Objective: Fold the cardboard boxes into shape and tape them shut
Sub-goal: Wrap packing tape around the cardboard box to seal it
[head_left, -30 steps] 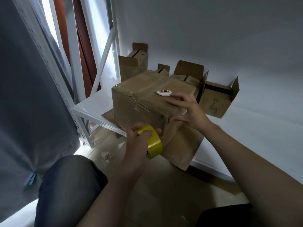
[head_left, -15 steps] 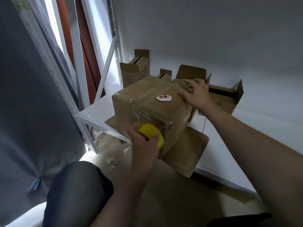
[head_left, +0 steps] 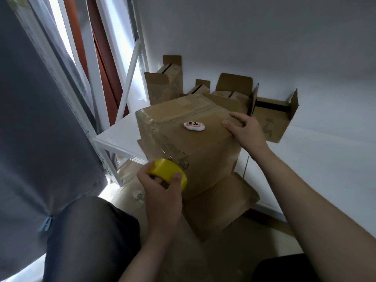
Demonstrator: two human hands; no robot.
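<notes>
Your left hand (head_left: 162, 198) and right hand (head_left: 247, 129) are bare, and short, plain nails show on the thumbs. Your left forearm (head_left: 154, 251), near centre, and your right forearm (head_left: 325, 200), near right, are unsleeved as far as the view's edge. Dark charcoal cloth (head_left: 87, 237), smooth and faintly shiny, covers your left leg at near left. A patch of black cloth (head_left: 284, 269) shows over your right leg at near right.

The taped box (head_left: 203, 147) hid most of the flat cardboard (head_left: 223, 200) under it and the lower parts of the open boxes (head_left: 234, 92) behind it, the left hand (head_left: 162, 196) in front of it covered the tape roll (head_left: 168, 169) core, and the white tag (head_left: 194, 126) on top of it bore marks too small to read.
</notes>
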